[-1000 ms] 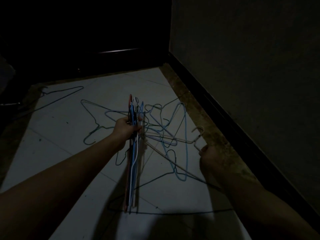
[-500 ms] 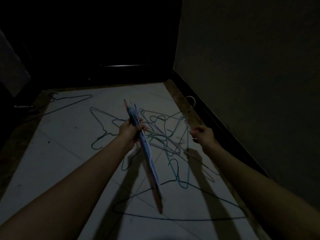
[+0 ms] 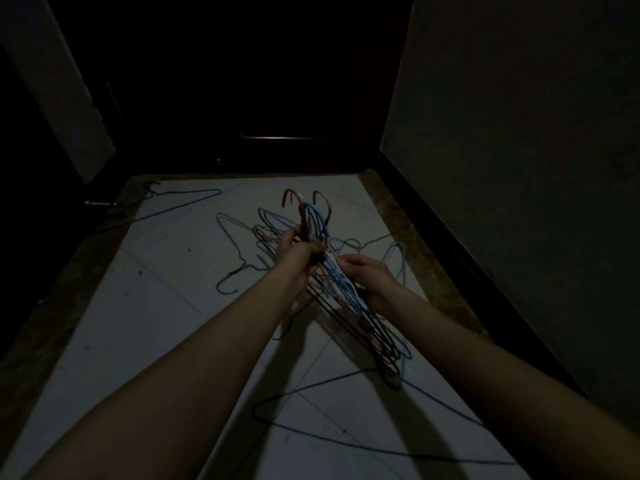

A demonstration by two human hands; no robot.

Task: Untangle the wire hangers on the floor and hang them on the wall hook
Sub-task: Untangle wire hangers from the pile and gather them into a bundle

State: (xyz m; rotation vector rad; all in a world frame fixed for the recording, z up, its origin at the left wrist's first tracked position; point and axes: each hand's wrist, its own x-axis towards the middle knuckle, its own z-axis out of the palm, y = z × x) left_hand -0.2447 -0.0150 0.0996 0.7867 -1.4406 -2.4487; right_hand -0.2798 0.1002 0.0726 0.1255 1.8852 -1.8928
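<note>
Down below, the pale floor (image 3: 145,341) fills most of the view, with a dark wall (image 3: 519,168) along its right edge and a dark door (image 3: 263,98) at its far edge. The room is very dim.

Both bare arms reach out over the middle of the floor. The left hand (image 3: 298,254) has its grip closed tight around the necks of a bunch of hangers (image 3: 349,299). The bunch is lifted off the floor and tilted. Its hooks stick up past the left hand, toward the far edge, and its long bottom ends slant down to the right, close to the floor. The wires are red, blue, pink and dark.

The right hand (image 3: 367,275) is just beside the left hand, on the right side of the bunch. Its fingers curl onto the wires, so its grip looks closed on the bunch too.

More hangers lie loose on the floor. A big dark hanger (image 3: 346,441) lies near the near edge, under the arms. A green hanger (image 3: 232,258) lies left of the hands. A dark blue hanger (image 3: 183,199) lies at the far left corner. A light blue hanger (image 3: 398,258) lies by the right edge, partly hidden behind the right hand.
</note>
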